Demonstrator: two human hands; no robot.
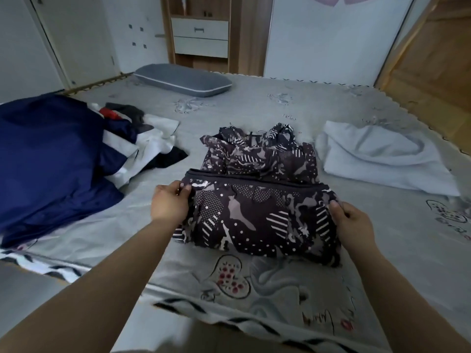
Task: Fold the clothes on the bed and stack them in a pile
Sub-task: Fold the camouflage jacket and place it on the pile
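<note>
A dark patterned garment (257,207) with white dots and stripes lies on the grey bed (254,103), its lower half folded up over the rest. My left hand (169,203) pinches the folded part's left edge. My right hand (353,221) grips its right edge. To the left lies a heap of unfolded clothes (142,138) in white, black, red and grey, beside a large navy blue cloth (51,159). A folded white garment (382,155) rests to the right of the patterned one.
A grey pillow (182,79) lies at the far side of the bed. Behind it stands a wooden cabinet with white drawers (200,36). A wooden door (433,59) is at the right. The bed's near edge (229,319) is close to me.
</note>
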